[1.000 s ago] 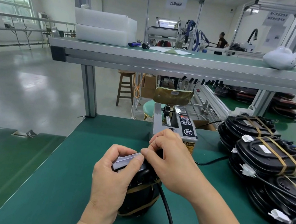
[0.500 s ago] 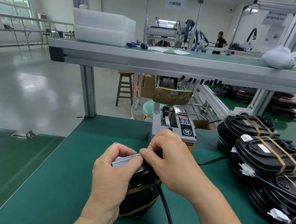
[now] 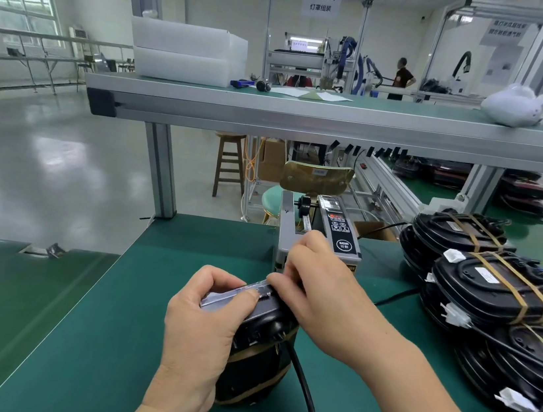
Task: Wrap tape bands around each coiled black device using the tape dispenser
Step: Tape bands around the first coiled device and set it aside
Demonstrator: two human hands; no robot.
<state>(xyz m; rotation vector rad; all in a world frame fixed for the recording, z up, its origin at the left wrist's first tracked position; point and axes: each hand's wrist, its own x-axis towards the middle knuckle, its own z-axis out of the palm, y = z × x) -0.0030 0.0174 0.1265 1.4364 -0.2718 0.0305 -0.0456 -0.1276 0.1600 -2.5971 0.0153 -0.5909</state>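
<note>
A coiled black device point(image 3: 256, 366) stands on edge on the green table, with tan tape bands round its lower part and a black cable trailing toward me. My left hand point(image 3: 203, 321) grips its top, the thumb pressing a strip of clear tape point(image 3: 234, 293) onto the upper edge. My right hand point(image 3: 317, 291) pinches the right end of that strip against the device. Just behind my hands stands the grey tape dispenser point(image 3: 321, 233).
Stacks of taped black devices point(image 3: 493, 290) with white connectors fill the right side of the table. An aluminium shelf point(image 3: 309, 121) spans overhead, carrying white foam blocks point(image 3: 183, 52). The table's left edge point(image 3: 78, 298) drops to the floor. A wooden stool stands behind.
Almost nothing moved. My right hand's fingers shifted slightly along the tape strip on the device's top; my left hand keeps its hold.
</note>
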